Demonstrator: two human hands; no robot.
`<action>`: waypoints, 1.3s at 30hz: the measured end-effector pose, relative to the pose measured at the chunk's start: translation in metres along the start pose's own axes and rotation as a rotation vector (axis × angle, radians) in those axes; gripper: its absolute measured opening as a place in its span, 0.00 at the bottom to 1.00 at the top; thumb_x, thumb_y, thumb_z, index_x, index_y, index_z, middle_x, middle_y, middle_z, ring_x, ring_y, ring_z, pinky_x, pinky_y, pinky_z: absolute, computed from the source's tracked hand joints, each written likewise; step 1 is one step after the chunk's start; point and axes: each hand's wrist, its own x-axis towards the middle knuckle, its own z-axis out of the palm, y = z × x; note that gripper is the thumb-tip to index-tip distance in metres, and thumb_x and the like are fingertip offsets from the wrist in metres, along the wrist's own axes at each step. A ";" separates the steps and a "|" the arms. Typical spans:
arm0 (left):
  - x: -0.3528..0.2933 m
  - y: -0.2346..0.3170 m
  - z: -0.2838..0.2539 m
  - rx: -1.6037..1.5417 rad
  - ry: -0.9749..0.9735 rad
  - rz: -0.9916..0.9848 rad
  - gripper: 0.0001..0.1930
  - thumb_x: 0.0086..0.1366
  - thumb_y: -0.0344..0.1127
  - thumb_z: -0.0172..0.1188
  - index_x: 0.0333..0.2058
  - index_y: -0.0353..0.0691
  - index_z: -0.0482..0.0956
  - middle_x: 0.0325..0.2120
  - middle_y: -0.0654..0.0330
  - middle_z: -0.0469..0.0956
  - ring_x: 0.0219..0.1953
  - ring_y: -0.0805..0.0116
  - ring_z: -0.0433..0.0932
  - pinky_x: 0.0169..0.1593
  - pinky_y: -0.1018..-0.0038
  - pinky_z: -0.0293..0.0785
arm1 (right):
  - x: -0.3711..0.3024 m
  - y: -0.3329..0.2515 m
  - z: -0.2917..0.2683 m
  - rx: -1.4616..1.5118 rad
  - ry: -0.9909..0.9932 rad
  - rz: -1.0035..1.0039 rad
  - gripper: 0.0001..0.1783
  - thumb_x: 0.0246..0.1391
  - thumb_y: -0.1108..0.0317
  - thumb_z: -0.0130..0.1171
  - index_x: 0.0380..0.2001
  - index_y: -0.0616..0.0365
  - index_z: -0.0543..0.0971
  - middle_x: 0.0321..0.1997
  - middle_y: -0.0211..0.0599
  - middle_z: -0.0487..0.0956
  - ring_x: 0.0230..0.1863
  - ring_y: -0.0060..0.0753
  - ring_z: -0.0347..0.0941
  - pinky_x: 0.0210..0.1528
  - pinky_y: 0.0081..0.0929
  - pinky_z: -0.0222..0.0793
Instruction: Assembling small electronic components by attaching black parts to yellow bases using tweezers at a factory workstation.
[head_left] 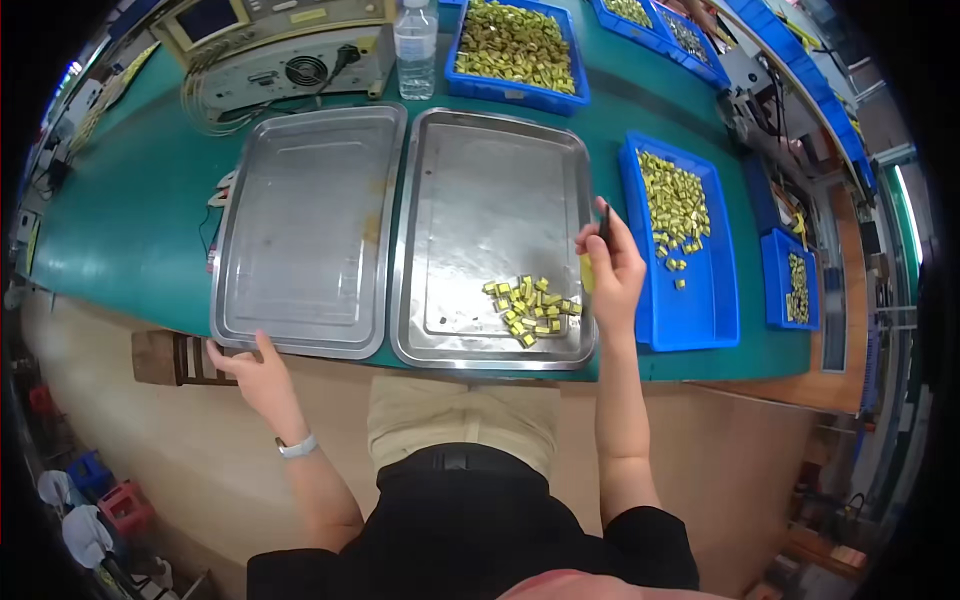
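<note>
Two shallow metal trays lie side by side on the bench. My left hand (262, 382) is at the near edge of the left tray (300, 220), thumb and fingers apart, with fingertips against its rim. In the near right part of the right tray (480, 200) lies a loose heap of small yellow-and-dark components (530, 308). Over that tray's right rim, my right hand (615, 268) is closed on a slim black object (605, 222); its kind is unclear. A yellow patch (587, 273) shows beside the palm, mostly hidden.
Right of the tray, a blue bin (690, 320) holds more yellow components (675, 195). Another full blue bin (515, 95) stands behind, next to a water bottle (416, 50). A bench instrument (290, 75) with cables is at the back left. A small blue bin (770, 285) sits far right.
</note>
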 end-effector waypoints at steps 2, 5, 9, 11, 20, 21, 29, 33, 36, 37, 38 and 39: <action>-0.014 0.006 0.004 0.070 0.142 0.275 0.39 0.67 0.45 0.62 0.70 0.43 0.54 0.45 0.56 0.70 0.48 0.58 0.72 0.51 0.66 0.69 | -0.018 -0.007 -0.006 0.158 0.056 0.099 0.22 0.66 0.75 0.53 0.62 0.68 0.71 0.41 0.36 0.81 0.37 0.21 0.75 0.41 0.19 0.72; -0.045 0.027 0.019 0.120 0.047 0.397 0.34 0.68 0.43 0.62 0.68 0.43 0.60 0.51 0.52 0.70 0.52 0.49 0.71 0.57 0.59 0.68 | -0.032 -0.004 -0.022 0.135 0.122 0.324 0.20 0.66 0.75 0.53 0.59 0.69 0.73 0.41 0.36 0.81 0.35 0.20 0.74 0.39 0.17 0.71; -0.044 0.020 0.053 0.066 0.110 0.709 0.27 0.67 0.40 0.59 0.63 0.42 0.68 0.51 0.53 0.72 0.59 0.52 0.66 0.60 0.59 0.66 | -0.049 0.000 -0.035 -0.017 0.023 0.470 0.18 0.63 0.74 0.56 0.55 0.67 0.76 0.43 0.36 0.82 0.35 0.19 0.75 0.39 0.18 0.71; -0.040 0.017 0.055 0.249 -0.024 0.704 0.24 0.63 0.32 0.54 0.59 0.41 0.73 0.58 0.52 0.71 0.63 0.49 0.62 0.64 0.55 0.61 | -0.059 0.007 -0.038 -0.076 -0.018 0.531 0.17 0.62 0.75 0.57 0.54 0.67 0.78 0.46 0.36 0.82 0.36 0.19 0.76 0.40 0.19 0.72; -0.025 0.001 0.043 0.295 -0.039 0.706 0.26 0.57 0.23 0.47 0.54 0.44 0.77 0.62 0.55 0.69 0.67 0.50 0.58 0.66 0.55 0.55 | -0.078 0.010 -0.027 -0.084 -0.088 0.515 0.20 0.60 0.78 0.58 0.56 0.69 0.75 0.51 0.39 0.81 0.37 0.22 0.79 0.41 0.21 0.74; -0.027 0.005 0.042 0.299 -0.036 0.705 0.26 0.57 0.23 0.47 0.54 0.44 0.77 0.62 0.55 0.69 0.67 0.50 0.58 0.66 0.55 0.55 | -0.079 0.008 -0.027 -0.005 -0.064 0.512 0.21 0.61 0.78 0.57 0.57 0.70 0.74 0.53 0.41 0.81 0.37 0.23 0.79 0.41 0.21 0.74; -0.093 0.064 0.044 -0.065 -0.769 1.266 0.18 0.56 0.31 0.69 0.47 0.42 0.80 0.45 0.60 0.80 0.50 0.57 0.76 0.58 0.62 0.66 | -0.085 0.014 -0.052 0.032 0.107 0.557 0.19 0.62 0.75 0.59 0.56 0.67 0.75 0.39 0.36 0.81 0.35 0.21 0.78 0.35 0.18 0.72; -0.099 0.060 0.054 0.017 -0.916 1.418 0.19 0.48 0.38 0.74 0.40 0.45 0.83 0.35 0.66 0.77 0.40 0.62 0.75 0.48 0.65 0.66 | -0.083 0.006 -0.049 0.092 0.073 0.616 0.20 0.61 0.75 0.59 0.57 0.65 0.76 0.42 0.36 0.80 0.34 0.21 0.78 0.34 0.18 0.71; -0.094 0.060 0.054 -0.021 -0.923 1.394 0.16 0.48 0.38 0.74 0.37 0.47 0.83 0.31 0.66 0.74 0.36 0.64 0.72 0.46 0.66 0.65 | -0.085 0.004 -0.048 0.035 0.023 0.645 0.20 0.61 0.76 0.60 0.56 0.66 0.76 0.49 0.39 0.77 0.34 0.23 0.79 0.36 0.19 0.73; -0.093 0.063 0.054 -0.022 -0.928 1.395 0.16 0.48 0.38 0.74 0.37 0.47 0.83 0.31 0.66 0.74 0.36 0.64 0.72 0.46 0.66 0.65 | -0.088 0.005 -0.046 0.035 0.027 0.648 0.20 0.61 0.76 0.60 0.56 0.66 0.76 0.49 0.39 0.77 0.34 0.23 0.79 0.36 0.19 0.73; -0.092 0.066 0.054 0.002 -0.946 1.410 0.15 0.50 0.39 0.73 0.37 0.47 0.83 0.31 0.66 0.74 0.37 0.64 0.73 0.46 0.66 0.65 | -0.093 0.008 -0.042 -0.052 0.104 0.547 0.19 0.60 0.76 0.60 0.55 0.66 0.76 0.53 0.41 0.75 0.33 0.24 0.79 0.36 0.20 0.75; -0.090 0.068 0.054 0.028 -0.961 1.424 0.14 0.52 0.40 0.73 0.36 0.47 0.82 0.31 0.66 0.74 0.38 0.65 0.73 0.46 0.67 0.66 | -0.094 0.006 -0.034 -0.137 0.177 0.445 0.19 0.59 0.77 0.61 0.54 0.67 0.77 0.58 0.43 0.73 0.33 0.25 0.79 0.37 0.21 0.76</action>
